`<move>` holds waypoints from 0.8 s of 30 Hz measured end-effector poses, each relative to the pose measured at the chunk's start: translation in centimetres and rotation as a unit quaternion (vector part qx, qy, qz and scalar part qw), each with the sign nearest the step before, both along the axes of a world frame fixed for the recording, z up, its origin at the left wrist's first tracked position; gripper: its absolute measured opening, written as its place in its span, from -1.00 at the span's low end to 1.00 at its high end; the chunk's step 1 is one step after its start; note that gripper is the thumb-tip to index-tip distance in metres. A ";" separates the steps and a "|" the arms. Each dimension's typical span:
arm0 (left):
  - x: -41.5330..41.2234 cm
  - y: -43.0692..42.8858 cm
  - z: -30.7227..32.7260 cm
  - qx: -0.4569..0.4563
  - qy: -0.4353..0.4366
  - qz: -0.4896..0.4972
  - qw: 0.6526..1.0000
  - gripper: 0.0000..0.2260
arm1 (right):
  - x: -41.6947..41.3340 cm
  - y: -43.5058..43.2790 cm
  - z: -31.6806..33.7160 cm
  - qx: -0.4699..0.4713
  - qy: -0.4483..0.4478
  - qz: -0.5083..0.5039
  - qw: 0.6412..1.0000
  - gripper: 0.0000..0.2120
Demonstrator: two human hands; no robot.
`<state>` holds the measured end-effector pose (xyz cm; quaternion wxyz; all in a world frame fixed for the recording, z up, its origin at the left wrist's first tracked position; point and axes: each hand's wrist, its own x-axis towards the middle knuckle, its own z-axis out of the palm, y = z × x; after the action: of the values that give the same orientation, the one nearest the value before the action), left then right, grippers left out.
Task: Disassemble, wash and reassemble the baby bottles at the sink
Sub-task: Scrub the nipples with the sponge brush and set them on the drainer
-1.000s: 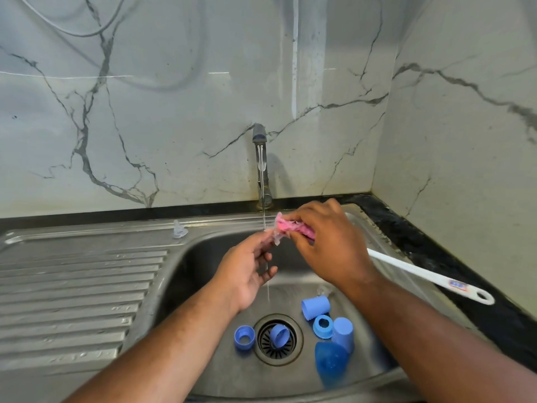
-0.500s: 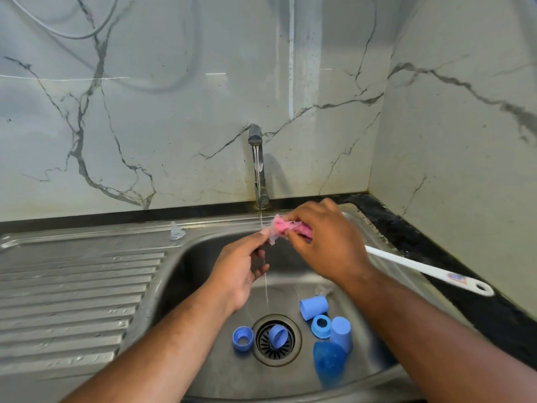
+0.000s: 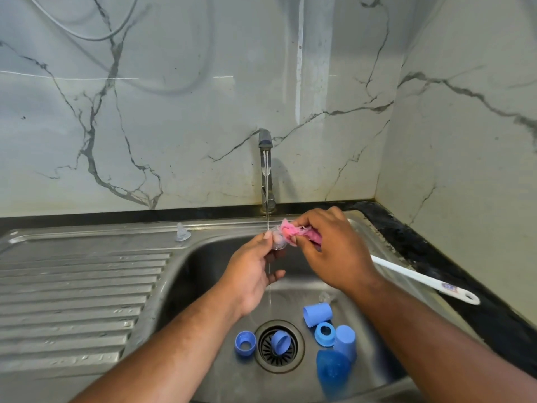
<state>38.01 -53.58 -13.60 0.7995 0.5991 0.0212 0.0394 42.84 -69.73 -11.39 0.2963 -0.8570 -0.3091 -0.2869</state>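
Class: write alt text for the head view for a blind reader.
Under the running tap, the left hand pinches a clear teat while the right hand holds a pink scrubber against it; blue bottle parts lie in the sink.

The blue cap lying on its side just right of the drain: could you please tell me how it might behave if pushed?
The blue cap rests on its curved wall, so it would probably roll. It looks like hollow plastic, so likely light. With the tap running into the sink, it may be slippery.
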 end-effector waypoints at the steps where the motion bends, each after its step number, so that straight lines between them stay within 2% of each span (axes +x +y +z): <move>1: 0.1 0.0 -0.1 0.005 0.004 0.003 1.000 -0.77 | -0.1 0.0 0.2 0.007 -0.013 -0.002 1.000 -0.80; 4: 0.2 0.1 -0.1 -0.003 0.003 0.007 1.000 -0.76 | -0.7 0.2 0.5 0.017 -0.050 0.043 0.998 -0.79; 6: 0.1 0.1 0.0 -0.017 -0.013 -0.008 1.000 -0.68 | -0.9 0.5 0.3 0.003 -0.062 0.075 0.995 -0.80; 9: 0.2 0.2 -0.1 -0.012 -0.023 -0.016 1.000 -0.82 | -0.4 0.4 0.0 0.001 -0.062 0.046 0.997 -0.80; 13: 0.4 0.4 -0.4 0.035 -0.016 -0.021 0.999 -0.66 | -0.7 0.1 0.6 0.000 -0.087 0.002 0.996 -0.78; 16: 0.4 0.4 -0.3 0.027 -0.023 -0.006 0.999 -0.85 | -1.6 0.4 0.9 -0.003 -0.094 0.063 0.994 -0.78; 18: 0.3 0.4 -0.3 0.017 -0.029 0.001 0.999 -0.83 | -1.5 0.6 0.5 -0.030 -0.080 0.075 0.993 -0.78; 22: 0.4 0.6 -0.4 0.076 -0.022 -0.009 0.997 -0.69 | -0.1 -0.1 0.2 -0.034 -0.061 0.011 0.998 -0.76; 24: 0.4 0.7 -0.4 0.110 -0.013 0.003 0.994 -0.70 | -0.1 -0.5 0.5 -0.022 -0.077 -0.012 0.997 -0.75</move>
<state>38.44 -52.93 -13.99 0.7286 0.6830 0.0083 0.0520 42.74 -70.26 -10.86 0.2491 -0.8421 -0.3270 -0.3490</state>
